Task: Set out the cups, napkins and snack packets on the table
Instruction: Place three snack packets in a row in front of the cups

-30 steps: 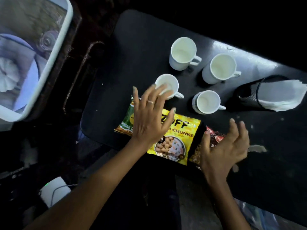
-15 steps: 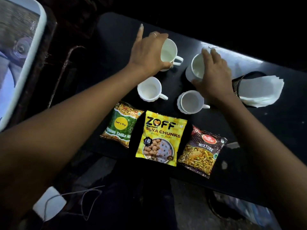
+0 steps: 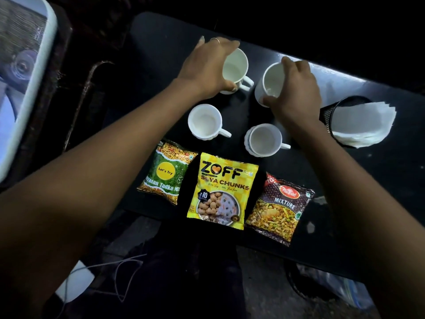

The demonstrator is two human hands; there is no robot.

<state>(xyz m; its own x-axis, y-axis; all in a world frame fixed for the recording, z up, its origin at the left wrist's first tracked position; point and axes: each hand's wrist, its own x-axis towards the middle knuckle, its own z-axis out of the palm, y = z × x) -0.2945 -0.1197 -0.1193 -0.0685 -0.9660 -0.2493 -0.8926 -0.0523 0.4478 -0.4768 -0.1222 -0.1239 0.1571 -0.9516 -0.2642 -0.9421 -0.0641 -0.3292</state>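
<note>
Near edge: green packet [image 3: 166, 172], yellow packet [image 3: 222, 192], dark packet [image 3: 279, 209] in a row, flat on black table [image 3: 368, 203].
Middle: two white cups [image 3: 205, 122] [image 3: 264, 140], upright, untouched.
Right: napkins [image 3: 365, 125] in tipped mesh holder [image 3: 331, 113].
Left hand [image 3: 207, 65]: fingers curled round far-left cup [image 3: 235, 67].
Right hand [image 3: 296, 88]: gripping far-right cup [image 3: 269, 81] at rim.

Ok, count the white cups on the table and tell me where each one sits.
4. Far-left white ceramic cup in the left hand; far-right one in the right hand; two nearer cups stand free behind the packets. None seem hidden.
</note>
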